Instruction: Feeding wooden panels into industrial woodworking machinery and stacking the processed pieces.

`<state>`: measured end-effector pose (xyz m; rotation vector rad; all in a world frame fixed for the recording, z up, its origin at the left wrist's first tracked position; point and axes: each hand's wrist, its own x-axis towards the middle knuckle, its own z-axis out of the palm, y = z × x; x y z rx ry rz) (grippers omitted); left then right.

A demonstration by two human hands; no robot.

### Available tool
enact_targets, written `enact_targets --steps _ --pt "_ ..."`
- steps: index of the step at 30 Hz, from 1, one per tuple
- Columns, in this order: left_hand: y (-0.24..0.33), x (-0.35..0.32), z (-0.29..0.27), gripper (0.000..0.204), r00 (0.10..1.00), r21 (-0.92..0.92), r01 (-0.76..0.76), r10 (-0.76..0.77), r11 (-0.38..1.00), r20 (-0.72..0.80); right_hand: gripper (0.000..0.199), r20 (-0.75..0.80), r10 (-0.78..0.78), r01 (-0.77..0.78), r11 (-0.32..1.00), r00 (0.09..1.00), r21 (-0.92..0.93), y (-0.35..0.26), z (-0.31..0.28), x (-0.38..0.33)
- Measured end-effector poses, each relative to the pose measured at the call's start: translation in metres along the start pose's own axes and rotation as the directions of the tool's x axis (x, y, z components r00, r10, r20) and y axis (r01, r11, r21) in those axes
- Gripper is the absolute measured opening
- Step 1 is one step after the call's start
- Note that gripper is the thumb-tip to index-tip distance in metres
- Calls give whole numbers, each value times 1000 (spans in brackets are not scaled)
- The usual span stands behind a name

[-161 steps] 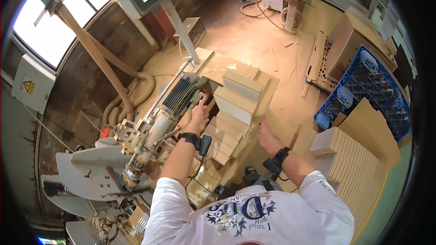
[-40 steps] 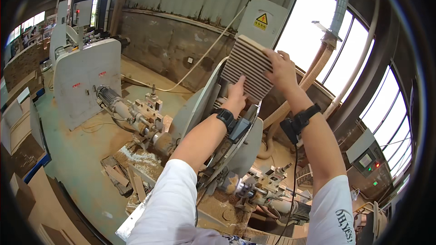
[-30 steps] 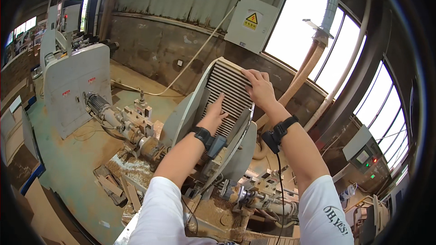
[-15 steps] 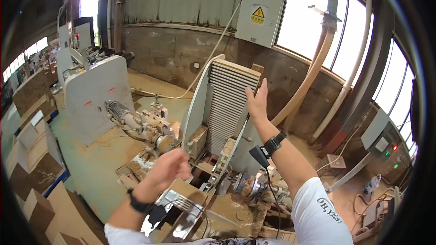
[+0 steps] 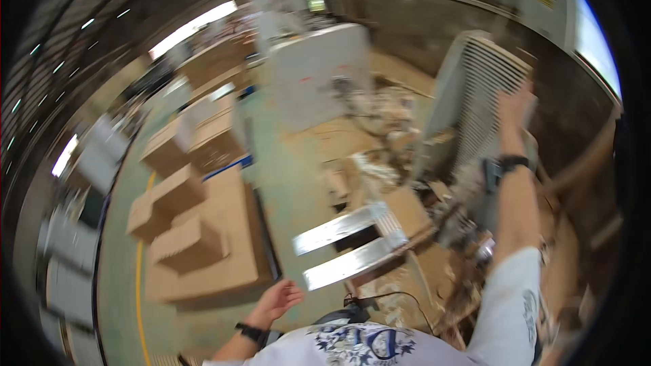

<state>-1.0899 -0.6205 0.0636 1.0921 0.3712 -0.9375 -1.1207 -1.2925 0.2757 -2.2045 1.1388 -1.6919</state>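
At the far right my right hand (image 5: 515,110) is raised against the edge of a tall stack of thin, light-coloured strips (image 5: 483,88). Its thumb and fingers look spread, though blur softens them. The strips stand in a machine feeder beside a curved pale side plate (image 5: 444,88). Low in the middle, my left hand (image 5: 279,300) hangs with loosely bent fingers and nothing in it. Nearest to it is a shiny metal piece (image 5: 346,281) with two flat arms and a dark gap between them, fixed to the machine.
Cardboard boxes (image 5: 186,244) sit on a large cardboard-covered pile (image 5: 237,257) at the left. A big white machine panel (image 5: 319,78) stands farther back. Dusty machine parts (image 5: 373,105) lie between it and the feeder. A yellow line (image 5: 139,285) runs along the green floor.
My view has swung left, bringing the boxes into fuller sight. My left hand has moved away from the machine, down and left. My right hand stays by the strip stack.
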Motion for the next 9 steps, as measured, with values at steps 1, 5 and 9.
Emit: enact_targets --steps 1,5,9 --pt "-19 20 -26 24 997 -27 71 -72 997 -38 75 -71 7 -6 1000 997 14 18 -9 3" --pt "-77 26 -133 30 915 -104 127 -157 986 -371 73 -134 -73 44 976 988 -213 49 2 9" --pt "-134 -1 -272 45 811 89 167 -86 982 -578 71 -121 -36 25 996 992 -89 14 16 4"
